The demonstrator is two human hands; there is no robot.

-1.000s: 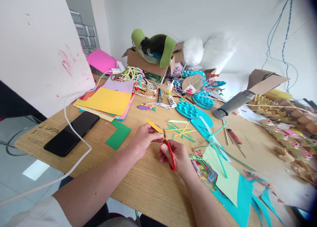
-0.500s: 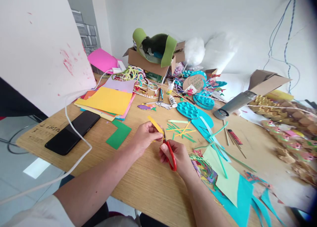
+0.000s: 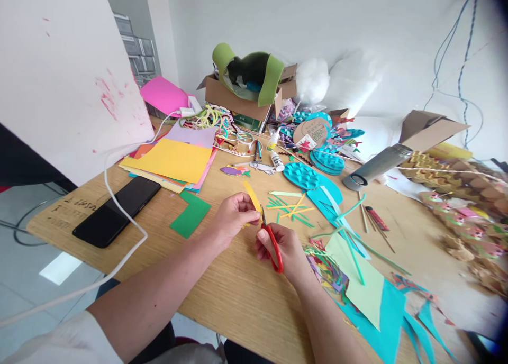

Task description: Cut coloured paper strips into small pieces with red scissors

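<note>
Yellow paper strip is pinched by the left hand, just at the blades of red scissors gripped in the right hand, and could be cut crooked if it's let flex!

Tabletop: wood-grain finish, handwriting at the left corner. Directly on it: 1 black smartphone, 1 notched green paper piece, 1 stack of coloured paper, scattered yellow and green paper strips, 2 small bottles.
</note>
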